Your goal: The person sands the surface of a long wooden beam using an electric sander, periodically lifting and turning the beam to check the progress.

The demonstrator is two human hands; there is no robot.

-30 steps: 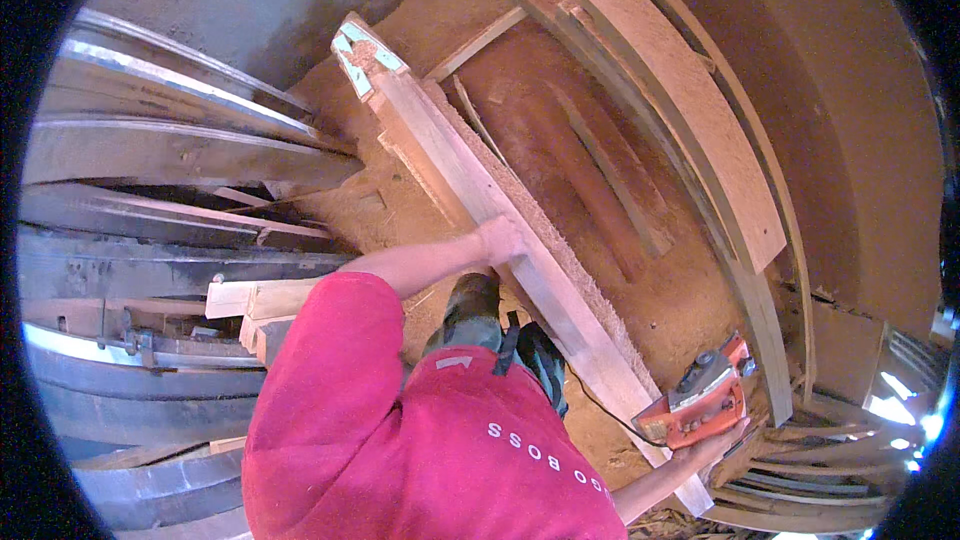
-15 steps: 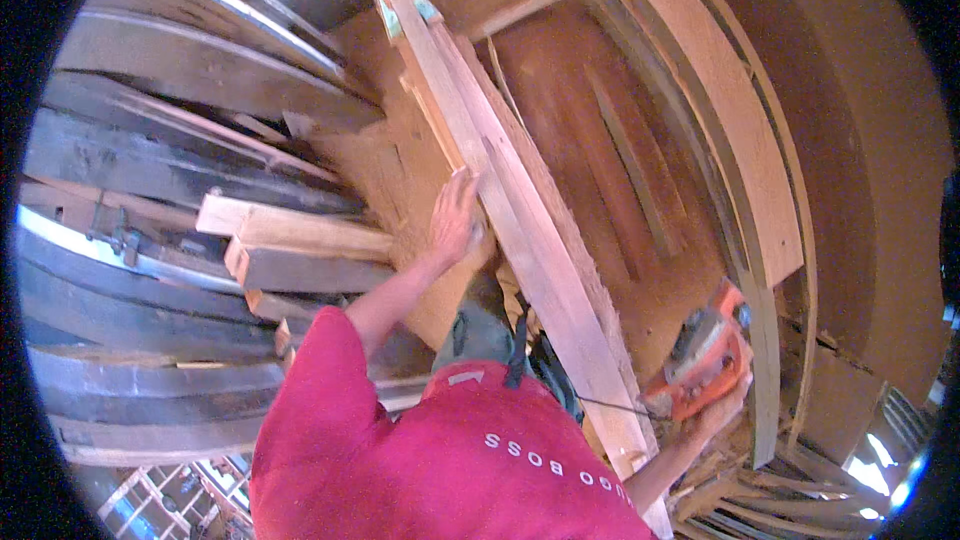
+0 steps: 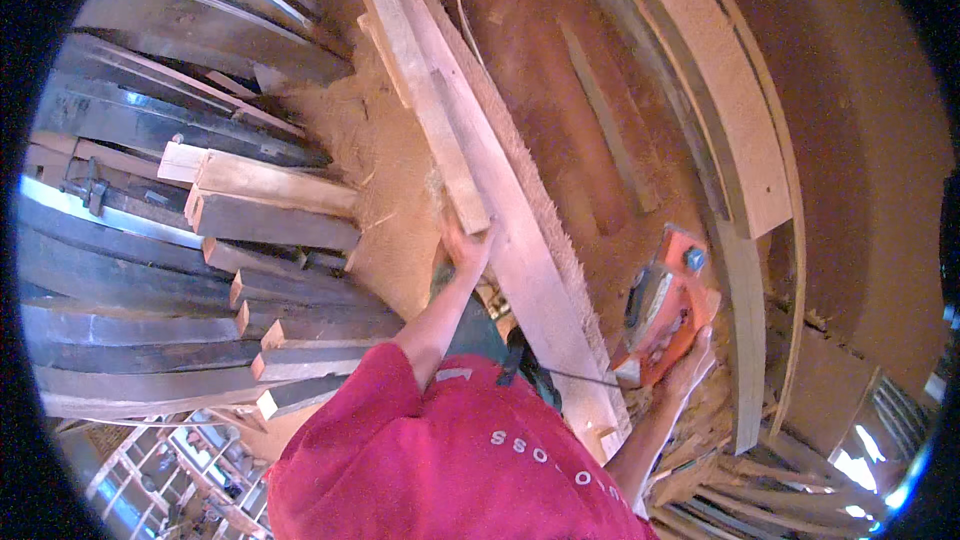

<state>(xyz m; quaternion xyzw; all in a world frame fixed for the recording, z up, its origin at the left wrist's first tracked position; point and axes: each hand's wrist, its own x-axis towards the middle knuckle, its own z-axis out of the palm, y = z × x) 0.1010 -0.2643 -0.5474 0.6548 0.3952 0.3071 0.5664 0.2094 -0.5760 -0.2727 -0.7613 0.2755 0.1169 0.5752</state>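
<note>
My left hand [image 3: 465, 248] is closed around the near end of a narrow wooden batten [image 3: 452, 170]. This batten lies along the left side of a long, pale plank [image 3: 535, 250] running from the upper left towards my body. In my right hand [image 3: 692, 352] is an orange electric planer [image 3: 665, 305], held by its handle to the right of the plank and apart from it. The planer is tilted, and a dark cord runs from it across the plank towards my waist. The plank's right edge looks rough and fibrous.
Stacked dark beams [image 3: 140, 330] fill the left side, with pale timber ends [image 3: 270, 185] jutting towards me. Sawdust [image 3: 385, 140] covers the ground. A thick, curved board [image 3: 740, 130] stands at the right, with loose slats [image 3: 770, 495] at lower right.
My left hand has moved nearer to me and now grips the batten's end, instead of lying along the wood. The planer has shifted slightly up and left in view, its tilt changed.
</note>
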